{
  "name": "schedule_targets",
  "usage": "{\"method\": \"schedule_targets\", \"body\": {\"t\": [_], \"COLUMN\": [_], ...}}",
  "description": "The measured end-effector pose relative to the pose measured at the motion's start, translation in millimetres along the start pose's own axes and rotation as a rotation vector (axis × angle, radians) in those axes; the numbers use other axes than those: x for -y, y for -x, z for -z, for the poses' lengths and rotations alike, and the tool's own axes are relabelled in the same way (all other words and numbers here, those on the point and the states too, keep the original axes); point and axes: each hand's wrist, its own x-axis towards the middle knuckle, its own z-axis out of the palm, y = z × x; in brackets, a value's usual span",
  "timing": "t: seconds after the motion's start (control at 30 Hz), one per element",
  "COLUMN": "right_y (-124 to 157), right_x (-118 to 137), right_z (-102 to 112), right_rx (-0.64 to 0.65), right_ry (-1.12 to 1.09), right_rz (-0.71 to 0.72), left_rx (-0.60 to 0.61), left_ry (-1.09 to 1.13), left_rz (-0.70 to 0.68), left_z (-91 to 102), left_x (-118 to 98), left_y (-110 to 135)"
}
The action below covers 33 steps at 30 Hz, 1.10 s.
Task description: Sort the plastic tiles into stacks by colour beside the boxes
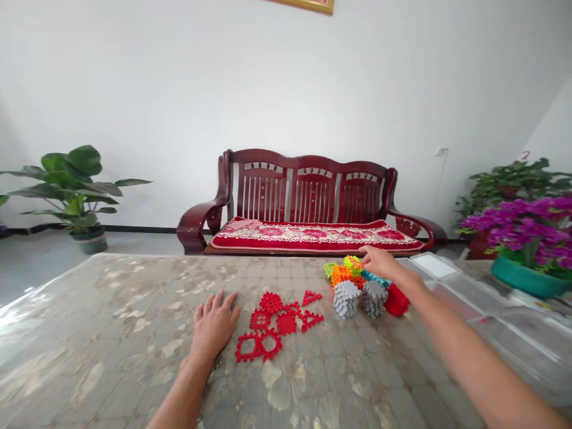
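Observation:
My left hand point(215, 322) lies flat on the table with its fingers spread, holding nothing. Just right of it are several flat red interlocking plastic pieces point(286, 323), some square frames and some triangles. My right hand point(381, 263) reaches over stacked pieces at the far edge, its fingertips closed at an orange piece point(356, 263) on top of the yellow stack point(353, 260). Around it stand an orange stack point(341, 276), two grey stacks point(346, 300), a blue stack point(375, 279) and a red stack point(397, 300) partly behind my forearm.
A clear plastic compartment box point(504, 333) sits at the right, partly under my right arm. Beyond it is a teal pot of purple flowers point(529, 274). A patterned cover point(125, 333) lies over the table. A wooden bench point(313, 185) stands behind the far edge.

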Motion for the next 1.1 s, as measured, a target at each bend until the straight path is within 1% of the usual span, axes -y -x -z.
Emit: {"method": "schedule_targets", "body": {"t": [0.07,0.17,0.27,0.37,0.5,0.6,0.67,0.73,0.8,0.87,0.97,1.03,1.1], "right_y": [1.2,4.0,4.8,3.2,2.4,9.9,22.5,42.2,67.2,93.0,122.6,133.1,137.8], "right_x": [-20.3,-31.4,-31.2,-29.8,-30.2,-24.7,-12.8,7.3,33.4,61.0,95.0,108.9,115.8], "right_z": [-3.6,-13.3,-22.6,-27.1,-21.7,-13.4,-11.8,-17.7,-32.6,-54.8,-92.4,-113.8,-129.1], "right_rx": [0.013,0.038,0.045,0.026,-0.035,-0.096,-0.160,-0.224,-0.209,-0.131,-0.054,-0.042,-0.059], "right_ry": [0.023,0.042,0.051,0.051,0.045,0.036,-0.031,-0.178,-0.342,-0.420,-0.367,-0.313,-0.254], "right_rz": [-0.023,-0.021,-0.016,-0.015,-0.029,-0.029,0.018,0.112,0.213,0.286,0.367,0.365,0.327], "left_rx": [0.002,0.007,0.013,0.012,0.010,0.005,0.002,0.000,0.001,0.009,0.029,0.042,0.058], "left_ry": [-0.005,-0.012,-0.018,-0.017,-0.017,-0.011,0.003,0.024,0.046,0.062,0.063,0.056,0.051], "left_rz": [-0.001,-0.002,-0.003,-0.003,0.002,-0.006,-0.005,-0.001,0.000,-0.001,-0.004,-0.006,-0.008], "left_z": [-0.4,-0.2,-0.6,-1.8,-2.6,-2.5,-2.6,-2.8,-2.8,-2.3,-0.2,2.0,4.1], "left_x": [0.4,1.1,1.8,2.4,2.6,2.6,2.7,2.9,3.2,3.4,3.0,2.2,1.3], "left_y": [-0.3,-0.7,-1.3,-2.1,-2.4,-2.2,-2.3,-2.5,-2.6,-2.4,-1.1,0.2,1.7]}}
